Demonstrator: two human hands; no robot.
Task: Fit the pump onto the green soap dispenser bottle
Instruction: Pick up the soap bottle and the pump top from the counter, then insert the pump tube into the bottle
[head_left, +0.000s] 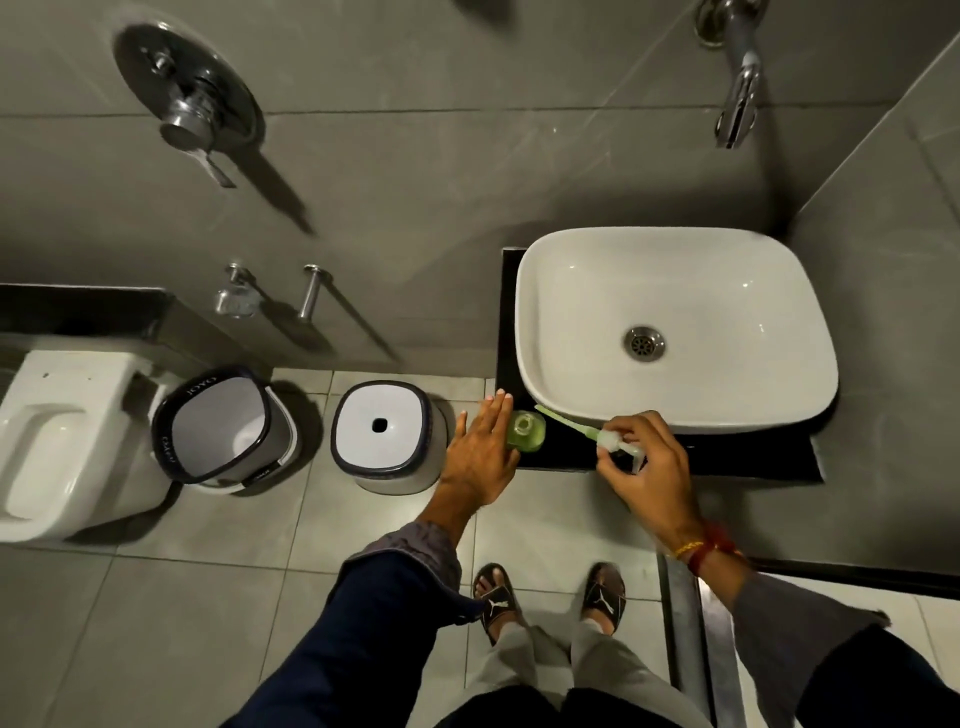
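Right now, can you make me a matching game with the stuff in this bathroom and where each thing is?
Things:
1. green bottle
2. pump
3. sink
4. bin with white lid

Places:
A. on the tiled floor
B. held in the right hand
C. on the black counter, against the left hand
D. on the black counter, under the wall tap

Pairs: 1-C, 2-B, 3-D, 4-A
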